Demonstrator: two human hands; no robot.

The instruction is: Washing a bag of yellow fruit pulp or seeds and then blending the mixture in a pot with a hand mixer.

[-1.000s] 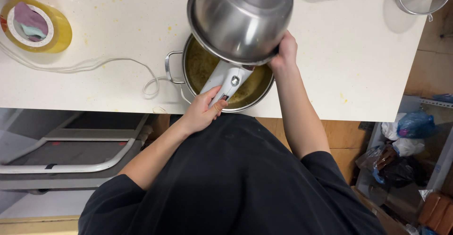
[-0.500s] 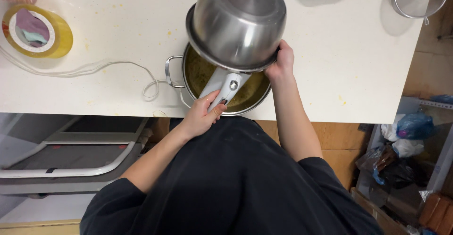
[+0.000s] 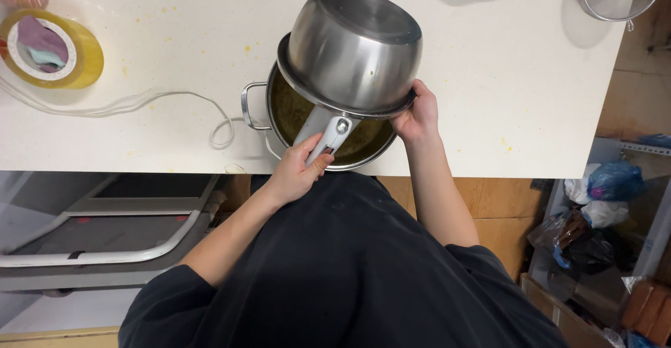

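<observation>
Saucepan [image 3: 356,51] is upended over the wide pot [image 3: 318,121] on the worktop [image 3: 175,54]; left hand [image 3: 297,173] clasps its handle, right hand [image 3: 418,114] grips the rim. Emptying looks underway; next calls for a steady tilt.

Upturned steel saucepan [image 3: 353,47] tipped over a steel pot [image 3: 328,128] on the white tabletop [image 3: 489,75]; left hand [image 3: 297,173] grips its handle, right hand [image 3: 419,114] its rim.
</observation>
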